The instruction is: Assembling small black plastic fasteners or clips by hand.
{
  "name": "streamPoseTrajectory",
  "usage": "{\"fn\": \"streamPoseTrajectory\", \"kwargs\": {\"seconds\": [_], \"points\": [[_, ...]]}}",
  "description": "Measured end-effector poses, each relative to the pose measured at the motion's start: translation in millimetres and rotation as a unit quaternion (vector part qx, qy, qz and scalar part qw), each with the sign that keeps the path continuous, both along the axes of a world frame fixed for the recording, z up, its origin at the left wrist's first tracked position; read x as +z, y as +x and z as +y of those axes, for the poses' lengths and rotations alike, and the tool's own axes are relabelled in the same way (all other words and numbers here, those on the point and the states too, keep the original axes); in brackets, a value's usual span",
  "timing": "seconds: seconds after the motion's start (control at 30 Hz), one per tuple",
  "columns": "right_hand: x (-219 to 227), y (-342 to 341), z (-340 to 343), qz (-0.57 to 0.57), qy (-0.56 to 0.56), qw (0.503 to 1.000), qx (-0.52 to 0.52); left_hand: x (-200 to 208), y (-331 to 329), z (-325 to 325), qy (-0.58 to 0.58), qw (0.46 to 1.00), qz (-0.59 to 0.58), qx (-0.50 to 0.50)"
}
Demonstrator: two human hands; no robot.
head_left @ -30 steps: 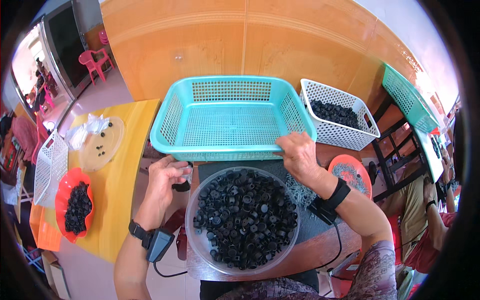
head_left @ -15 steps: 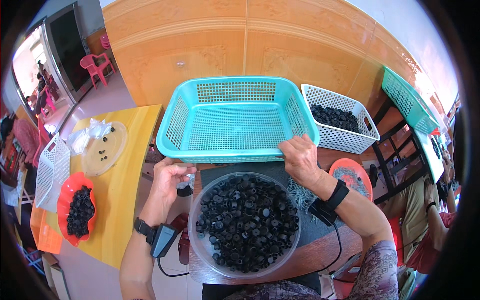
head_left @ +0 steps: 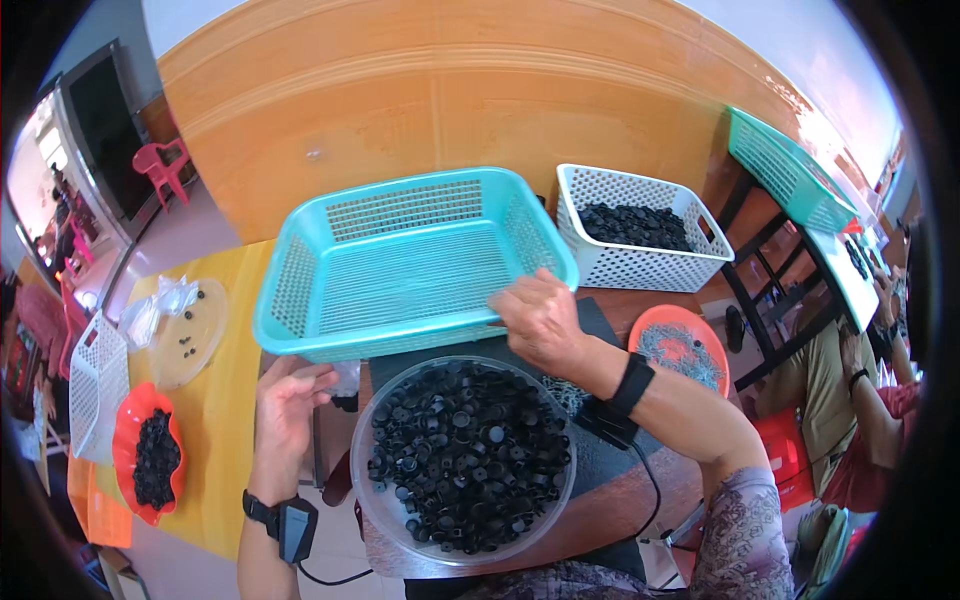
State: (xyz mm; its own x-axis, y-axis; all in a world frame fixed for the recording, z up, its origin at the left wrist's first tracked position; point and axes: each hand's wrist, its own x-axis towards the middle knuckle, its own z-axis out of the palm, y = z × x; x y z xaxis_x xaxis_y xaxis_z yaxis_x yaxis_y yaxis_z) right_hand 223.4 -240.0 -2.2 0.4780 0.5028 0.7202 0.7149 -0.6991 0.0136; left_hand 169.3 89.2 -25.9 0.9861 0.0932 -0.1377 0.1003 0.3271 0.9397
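Note:
A teal plastic basket [head_left: 420, 270], with nothing inside, slants across the far side of the table. My right hand [head_left: 545, 320] has its fingers closed over the basket's near rim, toward the right corner. Just below the near left corner, my left hand [head_left: 290, 405] has its fingers apart and pointing right. Whether it touches the basket is hard to tell. Between my forearms stands a clear round tub [head_left: 365, 500] heaped with small black caps [head_left: 470, 450]. Both wrists carry strapped black devices with cables.
Right of the teal basket, a white perforated basket [head_left: 640, 270] contains black parts. An orange dish [head_left: 715, 335] bears thin grey pieces. On the yellow table [head_left: 225, 480] at left are a red scalloped bowl [head_left: 125, 450] and a round lid [head_left: 205, 340]. Another person's arm [head_left: 875, 400] shows at right.
The teal basket has shifted left relative to the tub and turned, its left end now nearer. Both hands moved left with it. The whole view has also shifted a little.

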Motion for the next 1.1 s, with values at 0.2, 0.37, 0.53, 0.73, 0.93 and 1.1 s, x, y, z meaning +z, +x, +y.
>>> {"fn": "streamPoseTrajectory", "kwargs": {"seconds": [0.2,0.37,0.53,0.73,0.93,1.1], "points": [[1.0,8.3,18.0,-0.026,0.008,1.0,0.0,-4.5,-3.9,10.7,-0.058,0.998,-0.034,-0.015],[0.9,7.8,28.0,0.005,-0.017,1.0,0.011,-13.2,-8.3,19.4,-0.117,0.993,-0.02,-0.019],[-0.5,5.4,34.7,0.035,-0.037,0.999,-0.004,-2.4,-5.8,11.2,-0.159,0.987,-0.031,-0.021],[-4.5,2.5,12.3,0.057,-0.03,0.998,-0.029,-1.6,9.4,1.3,-0.172,0.979,-0.051,-0.1],[-5.1,7.2,7.8,0.092,-0.003,0.995,-0.027,3.0,14.7,-7.6,-0.152,0.983,-0.05,-0.09],[12.8,5.9,8.5,0.081,0.035,0.996,-0.032,18.6,3.4,-5.2,-0.124,0.985,-0.073,-0.09]]}}
